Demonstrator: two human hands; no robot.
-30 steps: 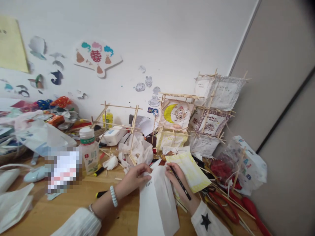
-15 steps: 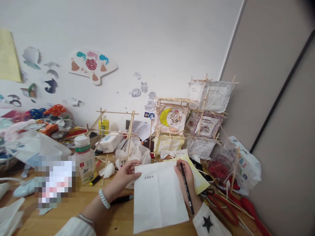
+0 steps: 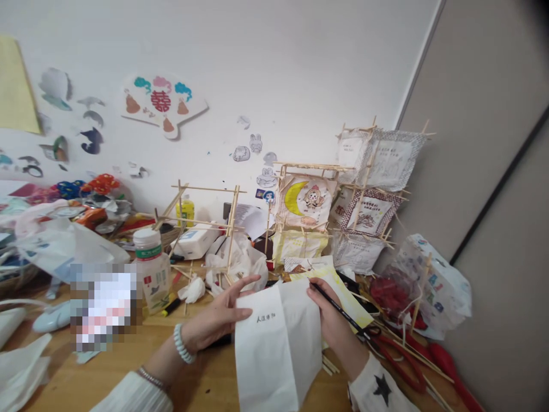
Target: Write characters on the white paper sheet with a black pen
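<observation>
A white sheet of paper (image 3: 263, 349) with a fold down it and a short line of handwritten characters near its top hangs tilted in front of me. My left hand (image 3: 221, 312) pinches its upper left edge, thumb in front, with the index finger stretched out above. At the upper right edge, my right hand (image 3: 328, 312) grips the paper and also holds a black pencil (image 3: 338, 309), which slants down to the right. Behind the right hand lies a yellow-edged drawn sheet (image 3: 354, 303). Some fingers are hidden behind the paper.
Paper-covered stick lanterns (image 3: 309, 200) stand at the back, beside a bare stick frame (image 3: 208, 223). A white-capped bottle (image 3: 150, 269) is left of my hands. Red-handled pliers (image 3: 401, 363) and a plastic bag (image 3: 446, 286) lie to the right. A wall (image 3: 278, 63) rises behind.
The paper has bent along its fold and its right half has turned backward. The pencil has swung from near upright to a slant. The view has shifted slightly.
</observation>
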